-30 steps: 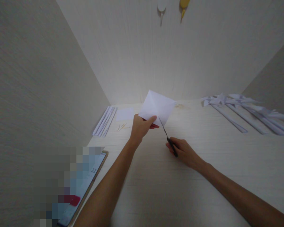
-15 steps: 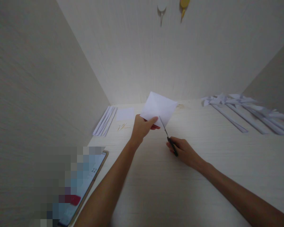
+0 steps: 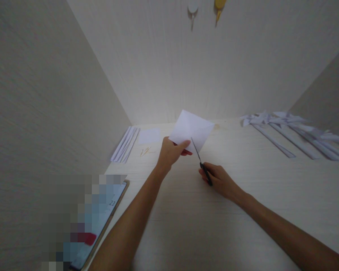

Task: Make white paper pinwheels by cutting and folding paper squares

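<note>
My left hand [image 3: 173, 151] pinches a square white sheet of paper [image 3: 196, 126] by its near left edge, thumb on top and fingers beneath. Faint crease lines cross the sheet, which is held up like a diamond above the table. In my right hand [image 3: 214, 177] is a pair of black-handled scissors [image 3: 205, 173]. Their blades lie along the lower part of the paper and point toward its middle. Something red shows under the sheet by my left fingers; I cannot make out whether it is nails or an object.
White paper tubes [image 3: 125, 145] lie at the back left, beside a flat square of paper [image 3: 149, 136] and small thin sticks [image 3: 145, 151]. Paper pinwheels on sticks [image 3: 282, 131] rest at the back right. A phone [image 3: 107, 214] lies at left. Two hooks [image 3: 219, 5] hang on the wall.
The paper and my left hand have shifted slightly to the right. The scissors have barely moved, their blades still at the sheet. The phone's number went from 22 to 23.
</note>
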The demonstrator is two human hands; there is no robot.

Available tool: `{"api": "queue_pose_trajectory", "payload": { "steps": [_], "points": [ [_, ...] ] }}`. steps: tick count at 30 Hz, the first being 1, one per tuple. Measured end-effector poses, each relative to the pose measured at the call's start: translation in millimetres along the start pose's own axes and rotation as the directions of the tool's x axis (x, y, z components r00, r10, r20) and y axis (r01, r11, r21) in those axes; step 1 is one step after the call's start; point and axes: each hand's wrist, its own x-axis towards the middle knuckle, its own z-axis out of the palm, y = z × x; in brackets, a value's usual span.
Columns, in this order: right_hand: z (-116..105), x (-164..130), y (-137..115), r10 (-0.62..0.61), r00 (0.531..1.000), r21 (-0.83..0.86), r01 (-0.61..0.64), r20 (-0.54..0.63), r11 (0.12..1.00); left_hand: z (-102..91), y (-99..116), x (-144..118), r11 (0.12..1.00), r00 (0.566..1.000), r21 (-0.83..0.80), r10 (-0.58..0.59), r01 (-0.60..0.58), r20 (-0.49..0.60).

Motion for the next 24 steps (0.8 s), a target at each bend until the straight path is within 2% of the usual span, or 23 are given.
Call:
{"api": "queue_pose_trajectory", "payload": {
  "steps": [24],
  "points": [
    [0.6,0.7,1.2,0.001,1.000,-0.024,-0.002,-0.009,1.000,-0.1,-1.9,0.2,1.000,1.000,-0.012,0.004,-0.004,0.029]
  ]
}}
